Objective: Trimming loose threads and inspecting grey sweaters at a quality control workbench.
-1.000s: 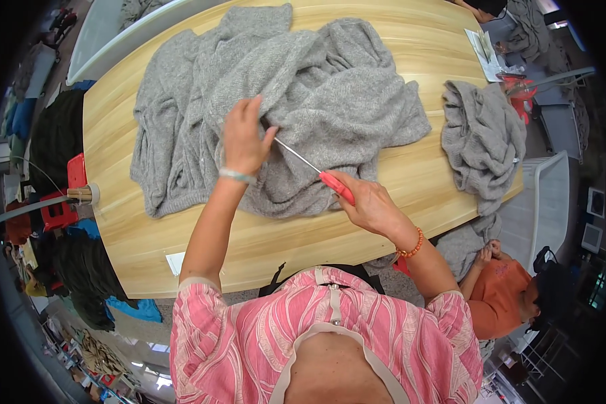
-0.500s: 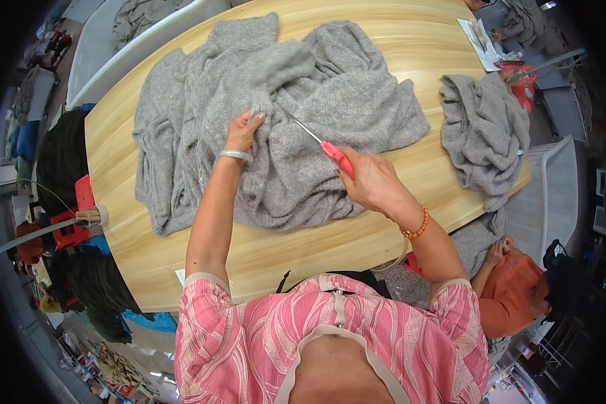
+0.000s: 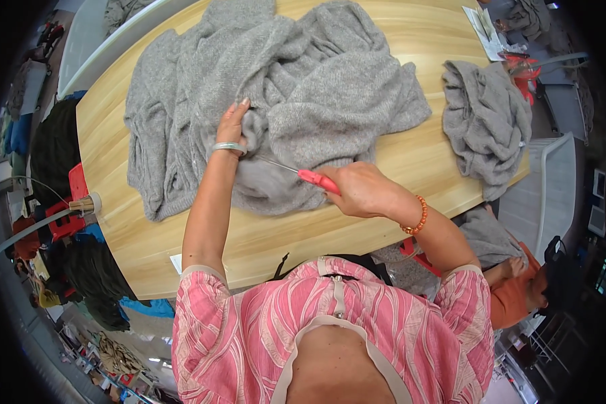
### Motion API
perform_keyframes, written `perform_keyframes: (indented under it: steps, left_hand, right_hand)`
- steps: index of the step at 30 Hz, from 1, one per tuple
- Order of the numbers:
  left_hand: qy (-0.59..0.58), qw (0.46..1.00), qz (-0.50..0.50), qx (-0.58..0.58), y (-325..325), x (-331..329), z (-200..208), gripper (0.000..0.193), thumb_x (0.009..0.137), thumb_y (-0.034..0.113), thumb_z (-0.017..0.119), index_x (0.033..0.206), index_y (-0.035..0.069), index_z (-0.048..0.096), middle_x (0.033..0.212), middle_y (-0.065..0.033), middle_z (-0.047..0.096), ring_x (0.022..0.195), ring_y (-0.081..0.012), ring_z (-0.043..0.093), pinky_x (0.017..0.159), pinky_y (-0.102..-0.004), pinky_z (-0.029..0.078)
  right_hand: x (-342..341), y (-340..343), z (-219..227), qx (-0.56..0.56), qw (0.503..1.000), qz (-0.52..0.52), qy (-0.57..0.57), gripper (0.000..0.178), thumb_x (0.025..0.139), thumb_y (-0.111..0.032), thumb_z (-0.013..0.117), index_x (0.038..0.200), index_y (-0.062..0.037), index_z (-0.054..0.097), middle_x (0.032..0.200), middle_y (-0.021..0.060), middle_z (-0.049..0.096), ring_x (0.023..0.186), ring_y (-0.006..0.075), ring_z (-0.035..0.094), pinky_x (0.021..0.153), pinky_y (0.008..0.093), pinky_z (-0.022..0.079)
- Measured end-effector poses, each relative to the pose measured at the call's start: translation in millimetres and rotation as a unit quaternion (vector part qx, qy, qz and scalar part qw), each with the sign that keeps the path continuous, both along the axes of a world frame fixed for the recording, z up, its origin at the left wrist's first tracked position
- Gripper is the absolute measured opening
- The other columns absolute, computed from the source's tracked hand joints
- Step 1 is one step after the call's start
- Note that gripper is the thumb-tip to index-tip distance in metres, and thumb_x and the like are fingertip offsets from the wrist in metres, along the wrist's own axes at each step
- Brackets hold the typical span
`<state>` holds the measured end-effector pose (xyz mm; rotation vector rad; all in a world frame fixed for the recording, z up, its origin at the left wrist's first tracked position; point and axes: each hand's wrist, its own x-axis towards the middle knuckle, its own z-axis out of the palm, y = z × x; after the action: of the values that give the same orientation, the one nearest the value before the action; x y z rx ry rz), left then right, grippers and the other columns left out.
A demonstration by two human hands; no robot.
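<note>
A heap of grey knitted garments [image 3: 337, 108] covers the middle of the table. My left hand [image 3: 233, 126] is closed on a fold of the knit on the near left side of the heap, its fingers partly hidden by the fabric. My right hand [image 3: 367, 190] grips a red-handled tool [image 3: 318, 180] with a thin metal shaft. The shaft points left, and its tip is at the grey knit below my left hand; the tip's shape is too small to make out.
Another crumpled grey garment [image 3: 485, 124] lies at the table's right edge. White bins stand beyond the table [image 3: 444, 161] at the upper left and right. A person in orange [image 3: 515, 296] is at the lower right, with grey fabric. Papers [image 3: 483, 34] lie at the far right.
My right hand and the red-handled tool have moved down and left, nearer me. The held part of the knit has dropped back toward me, and my left hand has shifted slightly left.
</note>
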<state>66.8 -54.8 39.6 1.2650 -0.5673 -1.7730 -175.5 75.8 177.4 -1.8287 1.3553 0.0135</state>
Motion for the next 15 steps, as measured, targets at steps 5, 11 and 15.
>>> perform_keyframes:
  steps: [5, 11, 15]
  left_hand:
    - [-0.117, 0.993, -0.002, -0.013, -13.5, 48.0, -3.0, 0.028, 0.09, 0.023, 0.058, 0.11, 0.004, 0.058, 0.105, -0.0069, 0.062, 0.092, -0.0163, 0.059, 0.084, -0.0295, 0.047]
    - [-0.194, 0.945, 0.127, -0.232, -128.6, 256.9, 103.2, 0.033, 0.096, 0.017, 0.035, 0.118, 0.0, 0.054, 0.112, -0.0169, 0.059, 0.1, -0.0285, 0.061, 0.081, -0.0401, 0.054]
    - [-0.386, 0.777, 0.386, -0.314, -125.5, 260.3, 118.4, 0.029, 0.085, 0.01, 0.055, 0.111, -0.003, 0.056, 0.106, -0.0164, 0.061, 0.086, -0.025, 0.061, 0.073, -0.0349, 0.052]
  right_hand:
    - [-28.2, 7.3, -5.2, -0.041, 0.988, -0.139, -0.054, 0.042, 0.082, -0.015, 0.058, 0.124, -0.0162, 0.051, 0.092, 0.0217, 0.063, 0.085, 0.0409, 0.059, 0.072, 0.0464, 0.047]
    - [-75.6, 34.6, -30.9, -0.111, 0.961, -0.253, -0.018, 0.042, 0.084, -0.011, 0.057, 0.125, -0.0069, 0.048, 0.09, 0.0226, 0.064, 0.087, 0.0392, 0.062, 0.076, 0.0401, 0.048]
    - [-84.5, 45.7, -40.1, -0.093, 0.948, -0.303, -0.029, 0.041, 0.085, -0.012, 0.056, 0.125, -0.0077, 0.048, 0.081, 0.0172, 0.066, 0.08, 0.0324, 0.065, 0.074, 0.0384, 0.049]
